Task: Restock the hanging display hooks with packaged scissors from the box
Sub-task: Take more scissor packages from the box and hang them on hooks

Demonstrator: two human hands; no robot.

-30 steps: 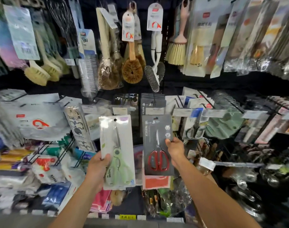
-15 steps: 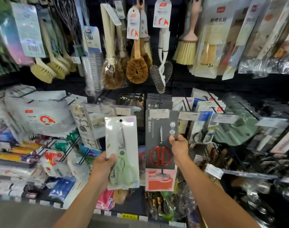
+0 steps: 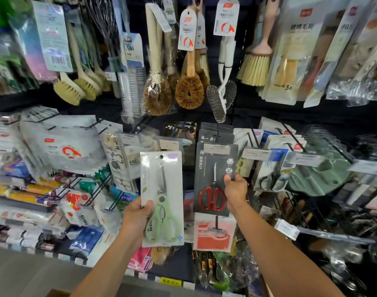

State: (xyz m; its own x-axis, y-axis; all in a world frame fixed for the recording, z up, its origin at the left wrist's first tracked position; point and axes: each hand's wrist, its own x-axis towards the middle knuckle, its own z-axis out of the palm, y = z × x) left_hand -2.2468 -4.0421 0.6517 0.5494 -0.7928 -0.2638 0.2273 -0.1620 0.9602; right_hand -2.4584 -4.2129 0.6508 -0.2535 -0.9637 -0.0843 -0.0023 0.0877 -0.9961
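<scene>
Green plastic handles show through the pale scissors pack (image 3: 161, 189) that my left hand (image 3: 138, 213) grips by its lower left edge, thumb on the front. It is held upright before the middle row of the display. My right hand (image 3: 234, 189) pinches the right edge of the dark card pack (image 3: 211, 168) with the red-handled scissors. The top of this pack is at the price label (image 3: 217, 149) on the tip of a black hook (image 3: 219, 133), where more dark packs (image 3: 215, 130) of the same kind hang behind. I judge that I am in the hanging step for the dark card pack, but I cannot tell if its hole is over the hook. Next I should push it back along the hook and let go. Then I find the hook for the pale scissors pack and aim its round hole at the tip.
</scene>
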